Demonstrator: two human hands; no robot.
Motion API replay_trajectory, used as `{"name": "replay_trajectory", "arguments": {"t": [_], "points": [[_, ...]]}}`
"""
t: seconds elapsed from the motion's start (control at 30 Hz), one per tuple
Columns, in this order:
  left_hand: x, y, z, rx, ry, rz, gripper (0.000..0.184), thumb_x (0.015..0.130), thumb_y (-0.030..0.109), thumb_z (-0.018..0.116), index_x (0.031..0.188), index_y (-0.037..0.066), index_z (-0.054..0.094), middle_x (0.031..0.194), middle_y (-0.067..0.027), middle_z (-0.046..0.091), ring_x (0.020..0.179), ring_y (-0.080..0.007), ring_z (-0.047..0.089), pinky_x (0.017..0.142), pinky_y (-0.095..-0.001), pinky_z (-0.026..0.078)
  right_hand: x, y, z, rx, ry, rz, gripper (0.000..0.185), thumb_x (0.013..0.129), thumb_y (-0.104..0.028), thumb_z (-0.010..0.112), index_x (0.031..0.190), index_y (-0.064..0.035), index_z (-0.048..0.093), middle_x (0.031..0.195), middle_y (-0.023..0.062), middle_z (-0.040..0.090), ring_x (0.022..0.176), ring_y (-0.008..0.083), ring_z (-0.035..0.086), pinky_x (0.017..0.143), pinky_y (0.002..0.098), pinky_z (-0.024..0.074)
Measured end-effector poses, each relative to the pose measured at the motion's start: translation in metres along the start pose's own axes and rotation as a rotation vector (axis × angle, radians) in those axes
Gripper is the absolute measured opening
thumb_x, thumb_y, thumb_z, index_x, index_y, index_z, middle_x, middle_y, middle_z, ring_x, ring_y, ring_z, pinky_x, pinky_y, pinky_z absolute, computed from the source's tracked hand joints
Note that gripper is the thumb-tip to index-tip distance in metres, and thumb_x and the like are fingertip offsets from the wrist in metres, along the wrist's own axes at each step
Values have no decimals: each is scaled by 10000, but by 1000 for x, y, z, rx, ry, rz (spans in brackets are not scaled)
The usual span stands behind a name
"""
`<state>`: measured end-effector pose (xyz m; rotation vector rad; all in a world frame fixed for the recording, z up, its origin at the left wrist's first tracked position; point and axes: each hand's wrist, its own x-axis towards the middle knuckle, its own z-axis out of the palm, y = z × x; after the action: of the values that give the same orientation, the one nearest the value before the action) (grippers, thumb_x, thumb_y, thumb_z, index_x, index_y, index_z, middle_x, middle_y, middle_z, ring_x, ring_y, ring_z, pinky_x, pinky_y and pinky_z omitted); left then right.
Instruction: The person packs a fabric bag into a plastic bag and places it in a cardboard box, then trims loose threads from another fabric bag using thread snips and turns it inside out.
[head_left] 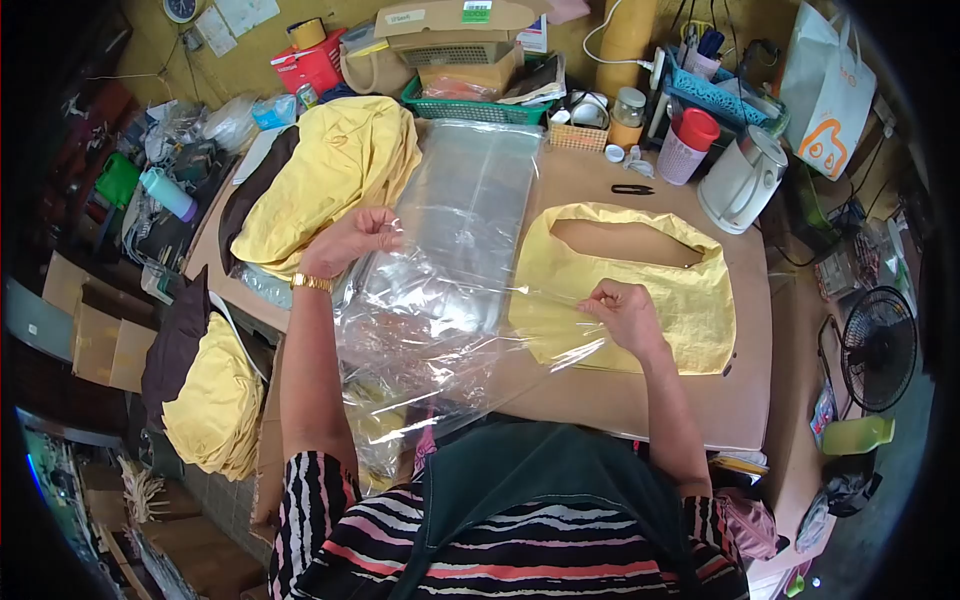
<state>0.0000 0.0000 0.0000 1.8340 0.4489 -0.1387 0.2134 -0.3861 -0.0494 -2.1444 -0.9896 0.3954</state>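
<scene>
A clear plastic bag (440, 350) is stretched between my two hands above the table's front part. My left hand (355, 240), with a gold watch at the wrist, pinches its upper left side. My right hand (622, 312) pinches its other side, over a folded yellow cloth item (690, 325) with a wide oval opening. Beneath and behind the held bag lies a stack of clear plastic bags (470, 190). A pile of yellow fabric (335, 160) with dark brown fabric rests to the left of that stack.
Black snips (632, 189) lie behind the yellow item. A red-lidded container (688, 148) and a kettle (742, 180) stand at the back right. A green basket (480, 107) is at the back. More yellow fabric (215, 410) is at lower left, a fan (880, 348) at right.
</scene>
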Motion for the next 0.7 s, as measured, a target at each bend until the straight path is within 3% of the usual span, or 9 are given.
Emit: {"name": "replay_trajectory", "arguments": {"t": [0.07,0.2,0.3,0.37,0.43,0.53,0.6,0.67,0.7], "points": [[11,4,4,-54,93,108,114,869,141,674,939,52,688,946,-35,692,932,-97,609,871,-211,427,-1,13,-3,-130,21,-163,285,769,-321,763,770,-59,653,574,116,586,530,257,594,520,361,470],[42,24,42,154,263,432,123,897,119,628,965,27,673,881,-24,691,859,-88,623,802,-231,470,0,47,-21,-173,172,-366,263,742,-276,774,706,-52,641,495,89,527,472,264,562,475,353,450],[51,35,98,-3,136,419,155,911,141,606,933,11,685,887,-49,692,836,-102,632,762,-275,498,-1,60,-43,-342,18,-121,285,698,-236,793,869,-55,655,709,116,635,695,277,637,638,388,494],[36,45,153,-143,161,331,153,907,147,617,911,15,694,850,-54,683,796,-105,624,746,-277,500,-11,48,-63,-868,208,-48,553,664,-214,805,1151,-65,586,1087,161,626,1031,311,589,885,441,443],[23,49,192,-177,163,344,142,902,143,627,914,19,695,832,-58,677,782,-105,617,744,-273,498,-9,15,-73,-445,272,-177,776,673,-221,812,1341,-78,442,1316,161,498,1215,334,463,1053,503,302],[17,53,222,49,254,462,148,896,138,642,989,27,675,811,-69,661,761,-100,604,742,-278,497,-18,-53,-33,15,325,-412,668,719,-232,800,1292,-80,493,1245,168,548,1150,328,516,1100,498,262],[16,60,228,61,448,916,168,886,142,661,1011,30,668,799,-79,653,767,-97,606,728,-287,502,-16,-60,-21,89,326,-450,559,740,-229,790,1220,-65,554,1183,163,594,1090,325,562,1117,491,241],[13,59,223,59,527,895,156,883,142,665,991,30,675,790,-72,649,771,-100,606,736,-290,500,0,-42,-13,133,-41,-342,276,788,-167,755,993,-24,637,955,116,664,863,241,633,1013,399,392],[9,61,221,60,573,884,151,881,143,668,981,30,678,786,-69,646,773,-101,606,740,-291,499,1,-40,-9,135,-46,-349,276,788,-167,755,993,-24,637,955,116,664,863,241,633,1013,399,392]]}}
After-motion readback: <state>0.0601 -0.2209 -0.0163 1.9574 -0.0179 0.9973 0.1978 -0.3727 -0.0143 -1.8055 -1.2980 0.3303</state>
